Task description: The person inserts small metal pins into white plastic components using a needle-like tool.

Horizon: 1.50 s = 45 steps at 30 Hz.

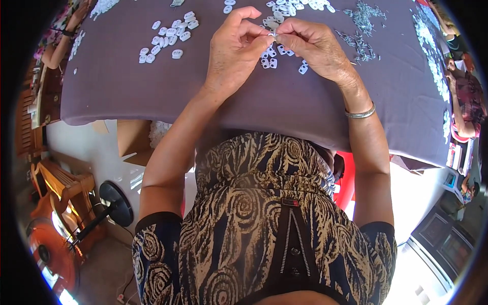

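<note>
My left hand [231, 58] and my right hand [320, 51] meet over the table, thumbs and forefingers pinched together. Between the fingertips sits a small white plastic piece [273, 35], mostly hidden by them. The other fingers of my left hand curl loosely above it. Below and behind the hands lie loose white plastic pieces with holes [269, 63]. To the left is a group of white rounded pieces [173, 33] with small dark openings. Right of my right hand, small grey metal-looking parts [363, 23] are scattered in a heap.
A dark cloth covers the table [152, 91]. More white pieces [432, 56] lie along its right side, near another person's arm [460, 114]. Another person's arm [56, 53] shows at far left. A cardboard box [133, 137] and an orange fan [53, 254] stand below left.
</note>
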{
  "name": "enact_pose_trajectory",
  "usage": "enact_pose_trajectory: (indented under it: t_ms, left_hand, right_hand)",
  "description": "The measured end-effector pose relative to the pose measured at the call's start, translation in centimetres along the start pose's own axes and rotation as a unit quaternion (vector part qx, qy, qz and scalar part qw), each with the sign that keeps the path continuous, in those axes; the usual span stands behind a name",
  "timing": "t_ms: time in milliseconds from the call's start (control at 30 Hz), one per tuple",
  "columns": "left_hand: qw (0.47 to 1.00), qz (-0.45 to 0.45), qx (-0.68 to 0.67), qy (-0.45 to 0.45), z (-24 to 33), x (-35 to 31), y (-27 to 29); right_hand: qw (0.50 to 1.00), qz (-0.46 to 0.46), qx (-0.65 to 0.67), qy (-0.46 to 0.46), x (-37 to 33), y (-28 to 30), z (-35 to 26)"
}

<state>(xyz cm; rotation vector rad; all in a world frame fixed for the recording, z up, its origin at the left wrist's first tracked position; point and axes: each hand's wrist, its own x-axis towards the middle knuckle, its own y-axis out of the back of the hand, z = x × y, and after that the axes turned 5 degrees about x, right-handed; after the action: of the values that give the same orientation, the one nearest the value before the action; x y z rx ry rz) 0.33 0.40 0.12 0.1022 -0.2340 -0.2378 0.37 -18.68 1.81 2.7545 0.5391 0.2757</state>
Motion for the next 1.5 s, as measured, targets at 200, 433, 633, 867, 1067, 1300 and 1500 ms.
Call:
enact_pose_trajectory:
  t_ms: [200,433,633,867,1067,1300,1500]
  left_hand:
    - [1.000,-0.023,-0.003,-0.009,-0.4,0.2,0.0]
    - [1.000,-0.009,-0.007,-0.021,0.2,0.1,-0.1]
    - [0.998,0.009,0.026,-0.058,-0.4,0.3,0.0]
    - [0.997,0.022,0.041,-0.059,-0.5,0.3,-0.1]
    - [0.997,0.021,0.037,-0.064,-0.7,0.3,-0.2]
    - [0.998,0.017,0.032,-0.058,-0.3,0.1,-0.3]
    - [0.998,0.003,0.019,-0.066,-0.6,0.0,-0.5]
  right_hand:
    - [1.000,-0.006,-0.023,0.004,0.1,0.3,0.5]
    - [0.994,0.101,-0.010,0.024,0.2,2.3,1.2]
    - [0.951,0.217,-0.217,0.031,-0.3,5.3,2.8]
    - [0.945,0.119,-0.279,0.122,0.0,3.4,1.4]
    - [0.938,0.081,-0.303,0.149,0.3,3.0,1.7]
    - [0.915,0.108,-0.346,0.180,0.6,2.2,2.0]
    - [0.951,0.140,-0.241,0.137,0.7,2.6,4.0]
